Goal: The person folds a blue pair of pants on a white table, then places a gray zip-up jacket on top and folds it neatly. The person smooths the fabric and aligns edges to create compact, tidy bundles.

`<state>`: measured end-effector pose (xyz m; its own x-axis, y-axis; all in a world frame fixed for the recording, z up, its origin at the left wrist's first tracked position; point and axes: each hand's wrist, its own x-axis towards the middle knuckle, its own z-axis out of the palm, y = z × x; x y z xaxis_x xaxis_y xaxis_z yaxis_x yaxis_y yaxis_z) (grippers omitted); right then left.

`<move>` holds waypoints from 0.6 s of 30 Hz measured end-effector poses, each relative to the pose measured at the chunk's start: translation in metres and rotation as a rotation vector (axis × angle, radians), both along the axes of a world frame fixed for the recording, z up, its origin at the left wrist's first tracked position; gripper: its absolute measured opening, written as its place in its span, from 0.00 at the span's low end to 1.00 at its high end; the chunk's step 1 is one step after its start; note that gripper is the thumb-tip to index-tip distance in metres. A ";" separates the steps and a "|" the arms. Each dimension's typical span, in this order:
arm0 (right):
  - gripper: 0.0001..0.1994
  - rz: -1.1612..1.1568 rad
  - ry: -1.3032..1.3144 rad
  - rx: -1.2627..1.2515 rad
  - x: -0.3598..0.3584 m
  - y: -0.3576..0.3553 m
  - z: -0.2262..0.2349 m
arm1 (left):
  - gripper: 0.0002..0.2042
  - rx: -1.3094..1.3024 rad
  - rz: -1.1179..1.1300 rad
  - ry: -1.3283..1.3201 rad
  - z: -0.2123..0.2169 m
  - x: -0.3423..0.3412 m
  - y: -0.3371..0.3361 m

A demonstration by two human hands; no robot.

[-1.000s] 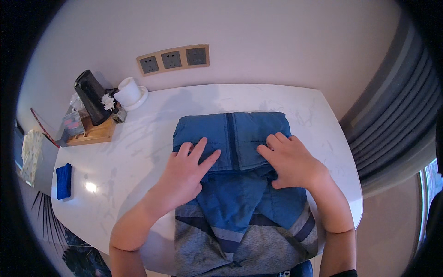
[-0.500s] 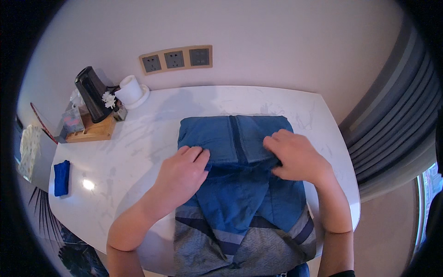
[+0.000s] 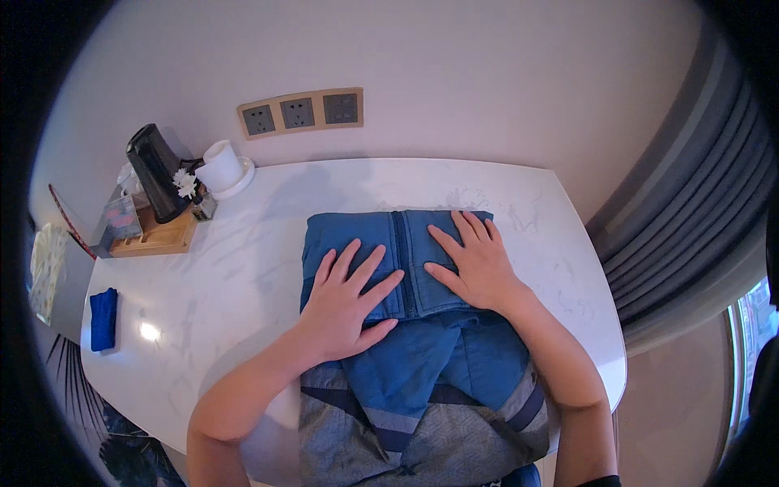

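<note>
A folded blue zip jacket [image 3: 406, 243] lies on the white marble table [image 3: 243, 268], its hood pointing toward me over a grey and blue striped garment [image 3: 430, 430]. My left hand [image 3: 345, 304] rests flat on the jacket's left half, fingers spread. My right hand [image 3: 475, 264] lies flat on the right half, just beside the zip, fingers spread as well. Neither hand grips anything.
At the table's far left stand a black kettle [image 3: 154, 170], a white cup on a saucer [image 3: 221, 168], a small white flower [image 3: 187, 185] and a wooden tray [image 3: 154, 238]. A blue cloth [image 3: 103, 318] lies at the left edge. Wall sockets [image 3: 300, 112] behind; grey curtain [image 3: 690, 219] at right.
Both hands have slid forward over the jacket and now lie flat with fingers spread; half a second ago they were bunched on the fold. The jacket's top layer looks flatter.
</note>
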<state>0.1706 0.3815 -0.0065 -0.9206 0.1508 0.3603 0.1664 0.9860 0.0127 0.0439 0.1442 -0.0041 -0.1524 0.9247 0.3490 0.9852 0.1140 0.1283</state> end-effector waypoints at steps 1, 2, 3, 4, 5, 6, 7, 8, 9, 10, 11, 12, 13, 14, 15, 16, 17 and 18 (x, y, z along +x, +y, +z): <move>0.35 -0.007 -0.042 -0.040 -0.001 0.002 0.004 | 0.30 -0.001 0.007 -0.010 0.000 0.001 0.001; 0.35 -0.016 -0.046 -0.026 0.000 0.002 0.002 | 0.30 -0.004 0.010 -0.008 -0.002 0.001 0.001; 0.35 -0.025 -0.049 -0.011 0.000 0.002 -0.001 | 0.30 -0.006 0.012 -0.006 -0.003 0.002 0.002; 0.36 -0.034 -0.047 0.005 -0.001 0.001 -0.002 | 0.30 -0.008 0.016 0.002 -0.003 0.002 0.002; 0.36 -0.027 -0.047 -0.008 -0.001 0.001 0.000 | 0.30 -0.001 0.017 -0.004 -0.003 0.002 0.002; 0.37 -0.019 -0.047 -0.020 -0.001 -0.001 0.002 | 0.30 0.005 0.018 -0.010 -0.004 0.002 0.001; 0.37 -0.017 -0.048 -0.035 -0.001 -0.001 0.003 | 0.30 0.010 0.015 -0.016 -0.004 0.001 0.000; 0.37 -0.013 -0.041 -0.037 -0.001 -0.001 0.003 | 0.30 0.014 0.012 -0.014 -0.004 0.001 0.000; 0.37 -0.009 -0.034 -0.039 -0.001 -0.001 0.001 | 0.30 0.019 0.009 -0.012 -0.005 0.000 0.000; 0.37 -0.006 -0.028 -0.038 0.000 0.000 0.002 | 0.30 0.026 0.006 -0.010 -0.005 0.000 0.000; 0.37 -0.002 -0.025 -0.031 0.001 0.001 0.002 | 0.30 0.028 -0.001 -0.001 -0.005 0.000 0.001; 0.37 0.002 -0.023 -0.023 0.001 0.001 0.002 | 0.30 0.030 -0.008 0.009 -0.004 0.000 0.001; 0.37 0.008 -0.021 -0.021 0.001 0.002 0.001 | 0.29 0.028 -0.013 0.017 -0.005 -0.001 0.002; 0.36 0.006 -0.021 -0.025 0.000 0.002 0.000 | 0.29 0.035 -0.015 0.032 -0.006 -0.002 0.002; 0.35 0.003 -0.020 -0.029 -0.001 0.001 -0.001 | 0.29 0.042 -0.018 0.046 -0.009 -0.004 0.002; 0.34 -0.001 -0.024 -0.035 -0.001 0.000 -0.002 | 0.29 0.048 -0.022 0.056 -0.011 -0.003 0.001; 0.33 0.007 0.019 -0.039 0.000 0.001 -0.002 | 0.29 0.054 -0.021 0.052 -0.011 -0.004 0.001; 0.31 0.014 0.060 -0.042 0.000 0.002 -0.003 | 0.29 0.059 -0.032 0.055 -0.011 -0.006 0.001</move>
